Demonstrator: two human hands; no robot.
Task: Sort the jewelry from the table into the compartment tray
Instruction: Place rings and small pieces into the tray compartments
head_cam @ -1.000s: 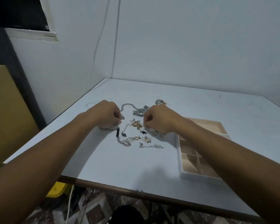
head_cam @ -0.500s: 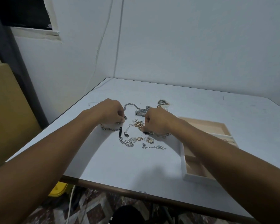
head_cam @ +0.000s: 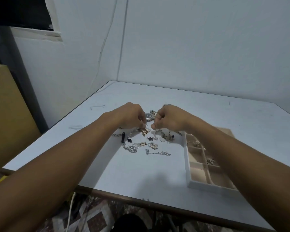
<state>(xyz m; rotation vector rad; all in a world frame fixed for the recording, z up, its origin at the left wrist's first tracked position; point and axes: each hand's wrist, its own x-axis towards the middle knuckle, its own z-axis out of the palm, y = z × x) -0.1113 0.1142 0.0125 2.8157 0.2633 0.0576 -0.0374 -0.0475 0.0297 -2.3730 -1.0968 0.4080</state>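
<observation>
Pinching a gold tangle, the left hand holds it just above the jewelry lying mid-table. The right hand is curled, and I cannot tell whether it holds anything. It looks best to tease the links apart slowly, then carry the piece to the compartment tray near the front-right corner.
</observation>
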